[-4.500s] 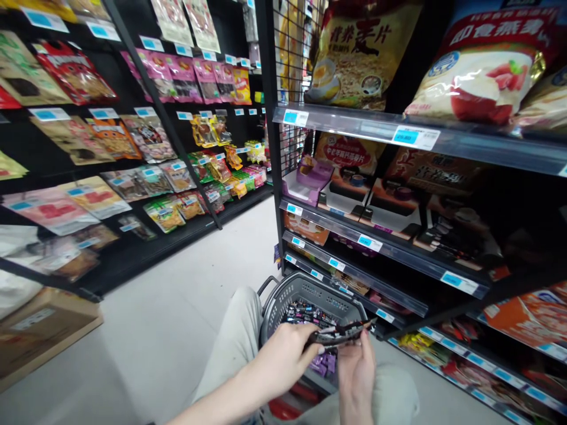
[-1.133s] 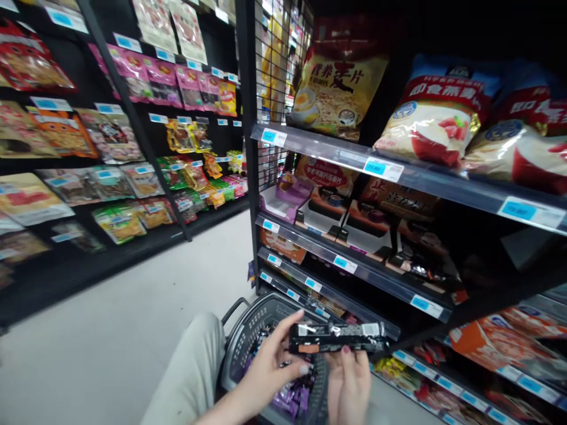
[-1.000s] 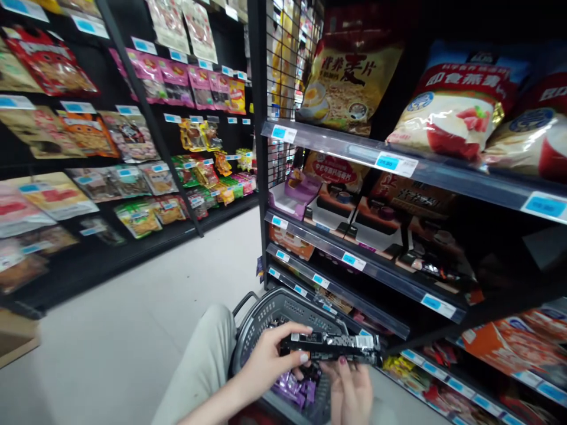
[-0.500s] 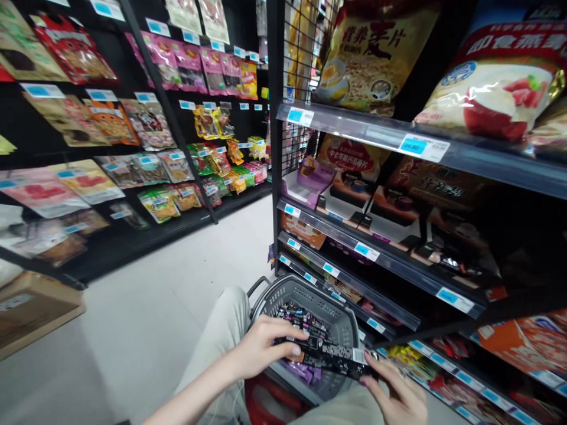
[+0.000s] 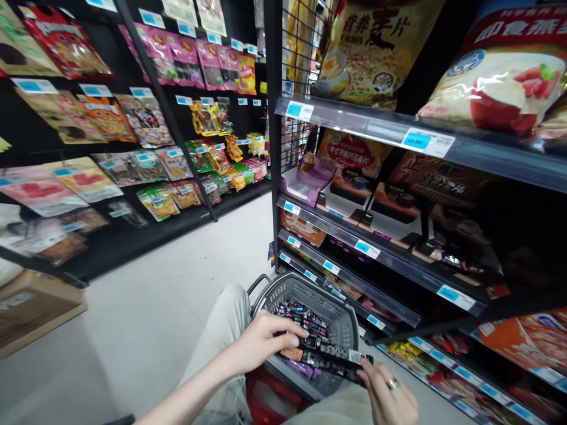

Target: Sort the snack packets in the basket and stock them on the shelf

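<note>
Long, slim black stick packets (image 5: 332, 356) lie together between my hands, level above the basket. The fingers and thumb of my left hand (image 5: 264, 339) close on their left end, where an orange-brown patch shows. On the right end, by a white label, the fingers of my right hand (image 5: 390, 391) pinch the packets; a ring is on one finger. Below is a grey perforated shopping basket (image 5: 353, 321) standing between my knees. More dark stick packets (image 5: 305, 319) fill its far part, and purple packets (image 5: 303, 369) lie nearer me, partly hidden.
Shelving on the right holds a large cereal bag (image 5: 376, 56), an oatmeal bag (image 5: 505, 82) and open display boxes (image 5: 349, 195). Snack shelves (image 5: 150, 236) line the left side. A cardboard box (image 5: 39, 307) stands on the pale floor (image 5: 177, 283). Something red (image 5: 270, 395) is under the basket.
My right hand has turned and shifted slightly left and down on the packets, showing its ring. The orange-brown end by my left hand is more exposed. The view has shifted slightly.
</note>
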`<action>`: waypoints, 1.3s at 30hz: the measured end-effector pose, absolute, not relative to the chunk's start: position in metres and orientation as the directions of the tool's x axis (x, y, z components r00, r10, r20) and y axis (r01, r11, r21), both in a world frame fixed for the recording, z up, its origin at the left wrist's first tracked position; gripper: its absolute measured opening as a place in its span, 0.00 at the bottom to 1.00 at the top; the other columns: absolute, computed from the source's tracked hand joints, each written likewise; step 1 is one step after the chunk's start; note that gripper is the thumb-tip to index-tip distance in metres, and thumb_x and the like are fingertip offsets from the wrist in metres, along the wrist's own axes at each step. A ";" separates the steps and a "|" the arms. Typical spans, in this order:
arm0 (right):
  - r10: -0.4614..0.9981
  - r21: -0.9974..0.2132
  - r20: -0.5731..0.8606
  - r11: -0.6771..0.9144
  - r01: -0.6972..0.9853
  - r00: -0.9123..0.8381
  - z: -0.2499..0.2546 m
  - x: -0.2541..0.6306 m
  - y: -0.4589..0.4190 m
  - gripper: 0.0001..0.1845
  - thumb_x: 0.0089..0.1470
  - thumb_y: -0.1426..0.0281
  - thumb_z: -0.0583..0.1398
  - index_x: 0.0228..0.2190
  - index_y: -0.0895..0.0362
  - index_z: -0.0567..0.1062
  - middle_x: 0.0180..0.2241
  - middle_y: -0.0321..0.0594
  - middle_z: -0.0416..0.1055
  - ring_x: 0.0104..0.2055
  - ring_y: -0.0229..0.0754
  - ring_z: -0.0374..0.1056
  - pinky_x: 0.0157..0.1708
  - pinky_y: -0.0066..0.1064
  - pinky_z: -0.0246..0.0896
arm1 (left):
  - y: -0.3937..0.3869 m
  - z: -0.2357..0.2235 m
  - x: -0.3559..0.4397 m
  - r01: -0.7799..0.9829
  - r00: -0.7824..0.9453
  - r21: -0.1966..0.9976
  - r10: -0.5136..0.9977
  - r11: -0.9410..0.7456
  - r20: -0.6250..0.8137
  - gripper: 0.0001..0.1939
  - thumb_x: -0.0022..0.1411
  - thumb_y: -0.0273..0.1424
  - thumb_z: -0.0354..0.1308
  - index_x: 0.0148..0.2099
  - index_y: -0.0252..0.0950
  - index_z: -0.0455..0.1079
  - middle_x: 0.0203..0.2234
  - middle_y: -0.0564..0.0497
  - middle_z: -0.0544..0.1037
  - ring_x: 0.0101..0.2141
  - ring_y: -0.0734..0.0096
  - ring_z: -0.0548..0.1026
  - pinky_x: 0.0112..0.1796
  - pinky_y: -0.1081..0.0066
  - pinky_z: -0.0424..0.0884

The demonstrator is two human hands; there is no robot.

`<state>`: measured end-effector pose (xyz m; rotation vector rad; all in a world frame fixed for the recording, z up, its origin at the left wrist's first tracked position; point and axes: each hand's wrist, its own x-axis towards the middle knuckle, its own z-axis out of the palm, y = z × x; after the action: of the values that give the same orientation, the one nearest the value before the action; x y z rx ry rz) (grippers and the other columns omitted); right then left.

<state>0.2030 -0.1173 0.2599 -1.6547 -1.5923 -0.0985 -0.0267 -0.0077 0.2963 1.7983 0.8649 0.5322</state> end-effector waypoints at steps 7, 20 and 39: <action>0.881 -0.687 0.394 0.093 0.721 0.262 0.263 0.215 -0.115 0.08 0.44 0.64 0.57 0.24 0.52 0.74 0.23 0.37 0.73 0.21 0.38 0.67 0.21 0.24 0.59 | -0.008 0.295 -0.026 0.263 0.603 0.956 0.796 -0.132 -0.056 0.13 0.51 0.34 0.52 0.39 0.35 0.70 0.27 0.53 0.74 0.28 0.76 0.68 0.32 0.78 0.61; 0.893 -0.987 -0.116 -0.152 0.049 0.435 0.264 0.197 -0.107 0.22 0.41 0.56 0.57 0.35 0.57 0.71 0.19 0.36 0.68 0.18 0.36 0.63 0.16 0.24 0.59 | -0.012 0.297 -0.029 0.230 0.602 0.965 0.797 -0.128 -0.038 0.14 0.54 0.35 0.49 0.42 0.36 0.67 0.34 0.52 0.73 0.34 0.71 0.68 0.38 0.75 0.60; 0.710 -0.952 -0.149 0.086 -0.294 0.688 0.232 0.183 -0.124 0.12 0.41 0.62 0.59 0.24 0.60 0.72 0.24 0.41 0.70 0.27 0.41 0.66 0.27 0.31 0.61 | -0.018 0.309 -0.036 0.314 0.703 0.935 0.702 -0.165 -0.113 0.17 0.59 0.38 0.41 0.44 0.41 0.66 0.36 0.53 0.72 0.34 0.73 0.67 0.40 0.74 0.58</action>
<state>0.1828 -0.1242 0.2316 -1.2796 -0.3994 0.7787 -0.0359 -0.0182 0.3094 1.7588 0.8110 0.4189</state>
